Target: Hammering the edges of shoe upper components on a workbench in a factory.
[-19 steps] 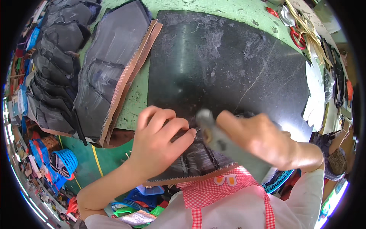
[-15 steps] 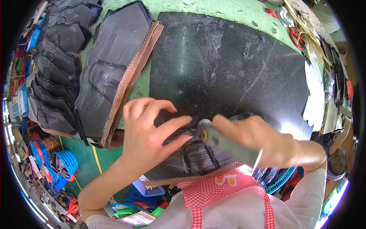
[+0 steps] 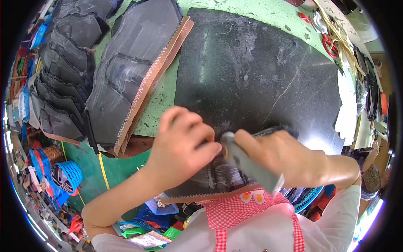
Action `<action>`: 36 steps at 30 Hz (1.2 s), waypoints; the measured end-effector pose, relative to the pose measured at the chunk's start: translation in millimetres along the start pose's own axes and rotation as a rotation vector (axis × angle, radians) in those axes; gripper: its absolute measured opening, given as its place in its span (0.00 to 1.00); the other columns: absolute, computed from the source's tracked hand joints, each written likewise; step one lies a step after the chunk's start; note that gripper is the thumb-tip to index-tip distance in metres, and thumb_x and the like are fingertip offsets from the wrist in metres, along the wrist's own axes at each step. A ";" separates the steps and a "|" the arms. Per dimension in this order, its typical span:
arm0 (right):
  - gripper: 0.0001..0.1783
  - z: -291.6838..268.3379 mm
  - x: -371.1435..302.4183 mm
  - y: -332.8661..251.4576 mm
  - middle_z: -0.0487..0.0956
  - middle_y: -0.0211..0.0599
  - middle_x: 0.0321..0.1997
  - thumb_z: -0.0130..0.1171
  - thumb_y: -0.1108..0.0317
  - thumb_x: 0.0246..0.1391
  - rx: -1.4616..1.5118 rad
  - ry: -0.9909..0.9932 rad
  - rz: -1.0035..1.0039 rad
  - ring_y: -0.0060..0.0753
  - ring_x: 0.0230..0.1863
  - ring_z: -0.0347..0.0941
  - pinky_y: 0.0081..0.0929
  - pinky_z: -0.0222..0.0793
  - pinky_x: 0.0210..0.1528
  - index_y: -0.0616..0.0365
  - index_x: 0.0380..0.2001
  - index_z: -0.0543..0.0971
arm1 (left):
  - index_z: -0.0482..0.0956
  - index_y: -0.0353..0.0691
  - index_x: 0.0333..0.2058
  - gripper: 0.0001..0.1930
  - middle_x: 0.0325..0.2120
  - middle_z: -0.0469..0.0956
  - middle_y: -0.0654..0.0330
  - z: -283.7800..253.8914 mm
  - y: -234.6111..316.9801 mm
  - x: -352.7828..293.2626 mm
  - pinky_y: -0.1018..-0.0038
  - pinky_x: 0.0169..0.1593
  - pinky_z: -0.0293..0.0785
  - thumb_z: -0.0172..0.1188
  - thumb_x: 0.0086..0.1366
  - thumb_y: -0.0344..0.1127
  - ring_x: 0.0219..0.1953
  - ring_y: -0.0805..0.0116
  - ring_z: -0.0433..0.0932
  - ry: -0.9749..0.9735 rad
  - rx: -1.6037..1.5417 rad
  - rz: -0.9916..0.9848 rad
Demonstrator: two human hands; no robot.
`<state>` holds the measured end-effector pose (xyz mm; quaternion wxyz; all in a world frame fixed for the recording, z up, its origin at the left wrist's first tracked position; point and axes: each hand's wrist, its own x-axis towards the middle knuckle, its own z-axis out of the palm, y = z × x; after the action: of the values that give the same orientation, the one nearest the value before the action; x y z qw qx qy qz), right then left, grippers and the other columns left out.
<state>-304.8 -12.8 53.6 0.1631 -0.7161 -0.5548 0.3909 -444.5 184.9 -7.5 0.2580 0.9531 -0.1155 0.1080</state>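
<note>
A black leather-like piece (image 3: 226, 176) with a zigzag-stitched brown edge lies at the near side of a dark stone slab (image 3: 252, 80), partly hidden under my hands. My left hand (image 3: 184, 147) has its fingers curled in, thumb and forefinger together at the piece's upper edge; the fingertips are slightly blurred. Closed in my right hand (image 3: 283, 159) is a grey metal hammer (image 3: 249, 161), its rounded end close to my left fingertips and its flared end toward me. The hammer's handle is hidden by the hand.
Left of the slab lies a larger black piece (image 3: 130, 63) with a brown stitched edge, beside a row of overlapping black pieces (image 3: 63, 88). Red-handled scissors (image 3: 329, 45) and pale strips (image 3: 342, 33) are at far right. Blue baskets (image 3: 69, 176) stand below the table.
My left hand has moved right and its spread fingers have drawn together at the piece's edge. The hammer has shifted only slightly. The whole view has shifted a little.
</note>
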 end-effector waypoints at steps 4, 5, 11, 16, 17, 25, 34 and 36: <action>0.12 -3.5 5.5 3.1 0.78 0.51 0.20 0.57 0.71 0.60 0.022 0.137 0.030 0.61 0.24 0.80 0.53 0.75 0.24 0.63 0.40 0.65 | 0.83 0.51 0.27 0.07 0.36 0.77 0.69 -1.7 -13.3 -11.8 0.51 0.55 0.67 0.73 0.50 0.37 0.47 0.60 0.74 -0.021 -0.086 -0.034; 0.12 -2.3 7.2 2.6 0.79 0.53 0.21 0.56 0.72 0.58 -0.040 0.214 -0.016 0.62 0.25 0.80 0.54 0.75 0.25 0.63 0.39 0.65 | 0.83 0.51 0.27 0.07 0.36 0.77 0.69 -1.3 -13.3 -12.8 0.51 0.55 0.67 0.73 0.50 0.37 0.47 0.60 0.74 -0.020 -0.087 -0.039; 0.12 0.3 10.0 -2.1 0.79 0.51 0.21 0.57 0.73 0.58 0.008 0.101 0.000 0.60 0.24 0.80 0.53 0.74 0.25 0.63 0.39 0.65 | 0.84 0.54 0.28 0.12 0.40 0.78 0.70 -10.8 -25.2 -16.4 0.51 0.52 0.67 0.75 0.43 0.35 0.47 0.58 0.74 -0.003 -0.014 0.029; 0.14 12.8 13.1 -8.3 0.79 0.51 0.22 0.59 0.70 0.58 0.058 0.107 -0.068 0.60 0.24 0.80 0.51 0.75 0.25 0.63 0.39 0.65 | 0.84 0.53 0.29 0.12 0.41 0.78 0.68 -4.4 -22.8 -26.2 0.52 0.53 0.66 0.76 0.43 0.35 0.49 0.57 0.74 0.025 0.074 0.091; 0.13 16.7 13.6 -10.9 0.80 0.52 0.23 0.58 0.70 0.59 -0.018 0.093 -0.090 0.59 0.25 0.81 0.51 0.75 0.24 0.63 0.39 0.65 | 0.83 0.52 0.28 0.13 0.41 0.79 0.68 -10.5 -18.5 -20.5 0.52 0.53 0.66 0.75 0.42 0.35 0.49 0.57 0.74 0.030 0.022 -0.027; 0.14 25.4 16.6 -12.3 0.81 0.53 0.25 0.58 0.73 0.56 -0.066 0.137 -0.091 0.57 0.27 0.82 0.48 0.77 0.25 0.63 0.41 0.65 | 0.83 0.48 0.31 0.10 0.32 0.78 0.68 -8.2 -1.9 -26.4 0.59 0.49 0.70 0.73 0.50 0.31 0.39 0.63 0.76 0.031 0.039 -0.074; 0.12 -23.5 -45.5 10.1 0.73 0.43 0.25 0.66 0.73 0.56 0.108 0.459 0.111 0.48 0.21 0.76 0.37 0.66 0.22 0.64 0.37 0.73 | 0.81 0.40 0.33 0.07 0.27 0.80 0.62 27.1 13.8 23.2 0.67 0.33 0.72 0.70 0.58 0.25 0.29 0.62 0.76 0.033 -0.278 -0.157; 0.12 -21.0 -61.5 13.3 0.73 0.43 0.24 0.68 0.73 0.56 0.090 0.499 0.176 0.49 0.20 0.75 0.37 0.64 0.22 0.64 0.35 0.74 | 0.81 0.41 0.37 0.12 0.31 0.79 0.59 18.2 6.4 28.8 0.64 0.38 0.73 0.73 0.56 0.35 0.35 0.60 0.77 -0.010 -0.242 -0.163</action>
<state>-285.2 -69.7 81.5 0.2919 -0.8278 -0.4152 0.2394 -416.3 165.4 -12.2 0.3786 0.9217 -0.0511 0.0674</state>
